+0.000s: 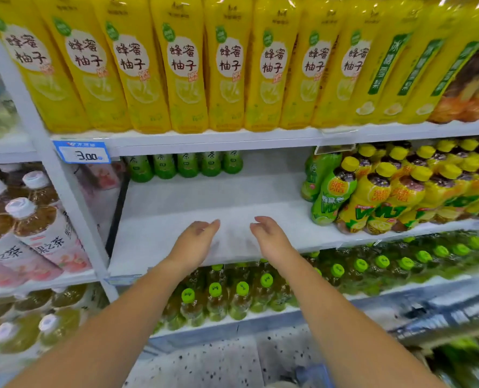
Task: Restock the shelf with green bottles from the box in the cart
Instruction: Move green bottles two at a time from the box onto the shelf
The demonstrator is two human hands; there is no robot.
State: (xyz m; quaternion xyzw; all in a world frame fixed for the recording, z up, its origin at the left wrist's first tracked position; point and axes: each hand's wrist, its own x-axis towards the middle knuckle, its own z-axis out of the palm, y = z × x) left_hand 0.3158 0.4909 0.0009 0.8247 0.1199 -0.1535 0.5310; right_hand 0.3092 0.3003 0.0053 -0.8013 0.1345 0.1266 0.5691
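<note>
Left hand (pixel 196 236) and right hand (pixel 271 236) hover over the shelf (pixel 176 219) front edge. Both are empty, fingers loosely curled. Five green bottles (pixel 187 165) stand in a row along the back edge. Box, cart not in view. Judgement: full bottles, fairly heavy, rigid, slick film labels. Grip round mid-body, upright.

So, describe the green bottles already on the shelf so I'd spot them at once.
Under the top row of tall yellow bottles is a white shelf with a bare stretch. At its back left stand five green bottles in a row, unlike the crowded yellow-capped bottles to the right.
</note>
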